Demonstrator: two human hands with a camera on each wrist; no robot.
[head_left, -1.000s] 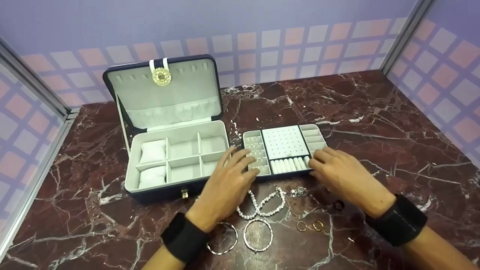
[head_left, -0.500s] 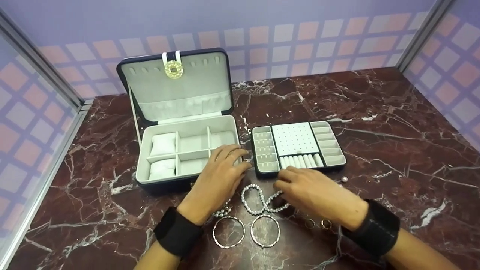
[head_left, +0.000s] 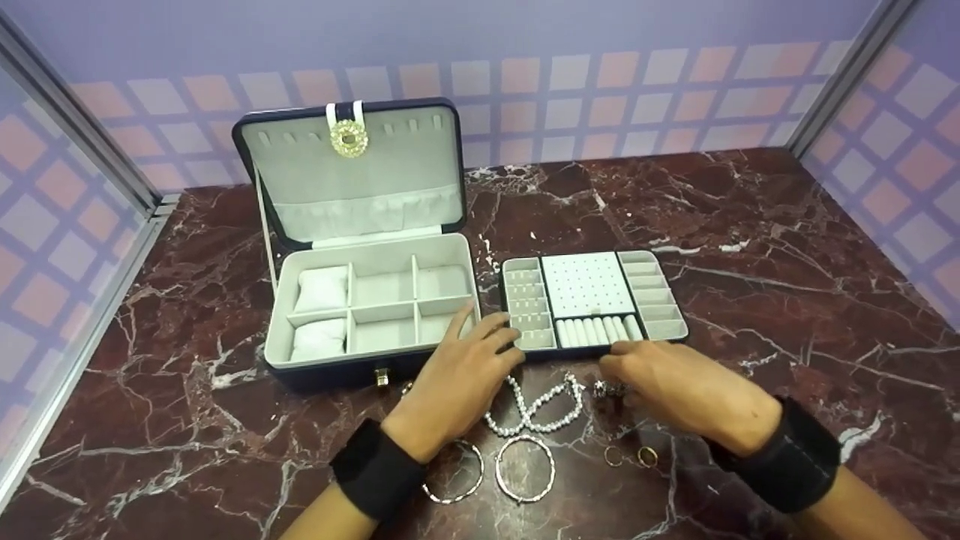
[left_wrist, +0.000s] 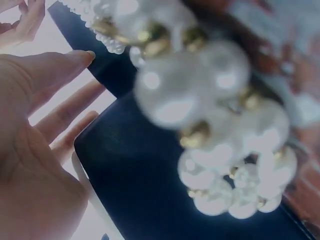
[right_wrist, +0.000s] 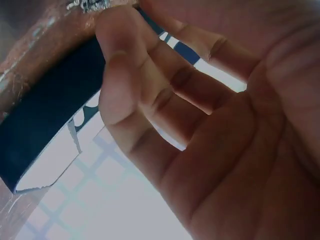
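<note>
My left hand (head_left: 465,375) hovers with spread, relaxed fingers at the front right corner of the open jewelry box (head_left: 322,377), holding nothing. Under it, close in the left wrist view, lies a pearl bracelet (left_wrist: 172,95) with gold beads. My right hand (head_left: 690,386) is low over the table before the jewelry tray (head_left: 577,350), its fingers bent. Right at those fingertips is a sparkly silver piece (head_left: 602,388), partly hidden by the hand; I cannot tell whether it is pinched. Between the hands lies a pearl strand (head_left: 507,432) in crossed loops.
Two silver bangles, one (head_left: 517,499) fully visible, lie near the front. Two small gold rings, one bright (head_left: 647,449), lie below my right hand. White cushions (head_left: 322,288) fill the box's left compartments. Patterned panels (head_left: 566,112) wall the marble table (head_left: 750,300).
My right hand goes from the tray's right side to above the pearl strand, then rightward to the silver piece. My left hand stays near the box corner. The view shifts slightly.
</note>
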